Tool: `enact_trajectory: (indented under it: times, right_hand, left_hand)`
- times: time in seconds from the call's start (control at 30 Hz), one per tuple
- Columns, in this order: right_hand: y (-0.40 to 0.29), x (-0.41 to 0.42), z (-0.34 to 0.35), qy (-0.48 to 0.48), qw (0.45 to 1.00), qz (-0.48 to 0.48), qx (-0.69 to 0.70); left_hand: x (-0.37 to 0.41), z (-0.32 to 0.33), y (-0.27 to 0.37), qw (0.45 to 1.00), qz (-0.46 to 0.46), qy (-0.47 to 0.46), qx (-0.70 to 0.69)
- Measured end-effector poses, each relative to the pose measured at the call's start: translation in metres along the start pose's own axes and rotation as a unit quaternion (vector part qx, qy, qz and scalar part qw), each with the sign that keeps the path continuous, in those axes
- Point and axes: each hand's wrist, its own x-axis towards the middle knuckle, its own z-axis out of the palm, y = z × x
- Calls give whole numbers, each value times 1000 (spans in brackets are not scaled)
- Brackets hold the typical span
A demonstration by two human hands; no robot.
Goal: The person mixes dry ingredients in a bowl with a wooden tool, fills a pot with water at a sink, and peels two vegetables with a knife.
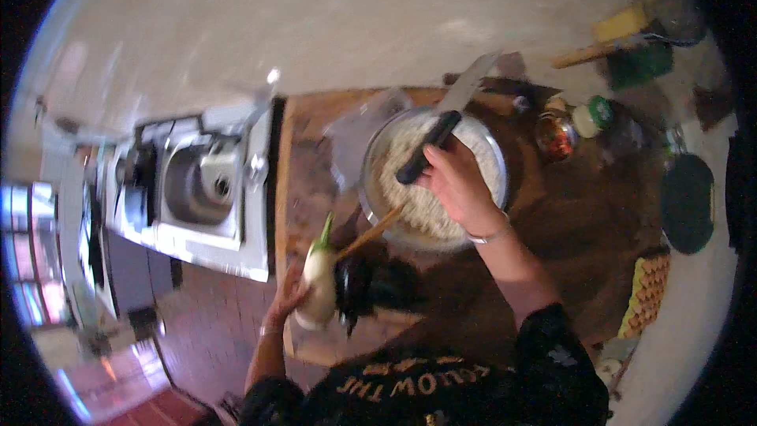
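Observation:
My right hand [452,180] grips the black handle of a large kitchen knife [470,83]. The knife is over a metal bowl [501,189], its blade pointing up and to the right, past the rim. A pale, lumpy mass [414,213] lies in the bowl, and a wooden utensil handle [371,232] leans out over the near left rim. At the table's left edge, my left hand [291,294] is closed around a pale, bulbous vegetable [319,287] with a green stem. Right beside that is a glossy dark vegetable [353,287], perhaps an eggplant.
A clear plastic bag [364,136] lies left of the bowl on the wooden table [556,231]. Jars, one with red contents [556,137] and one with a green lid [591,115], stand right. An egg tray [649,293] is at far right, a metal sink [198,183] at left.

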Motion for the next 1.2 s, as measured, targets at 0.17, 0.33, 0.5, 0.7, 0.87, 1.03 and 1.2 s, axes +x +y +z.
enact_trajectory:
  times: [0.17, 0.33, 0.5, 0.7, 0.87, 1.03, 1.2]
  right_hand:
    - [56, -127, 27, -118, 957, 45, -262]
    - [109, -207, 69, -187, 929, 111, -301]
    - [184, -239, 107, -196, 921, 115, -317]
    - [244, -252, 142, -151, 829, -21, -538]
    - [286, -214, 128, -231, 699, -180, -652]
    - [320, -180, 113, -86, 620, -118, -771]
    - [355, -161, 122, -23, 708, -84, -701]
  left_hand:
    - [-23, -8, -19, 998, -56, 20, -15]
    - [-31, 3, -60, 995, -17, -28, -94]
    - [-48, -12, -108, 958, 146, 165, 183]
    - [-142, 7, 8, 991, 114, -14, -67]
    - [-146, -43, -17, 973, 113, 122, -159]
    - [-159, -79, -43, 983, 31, 171, -49]
    - [-149, -67, -65, 974, 32, 204, -93]
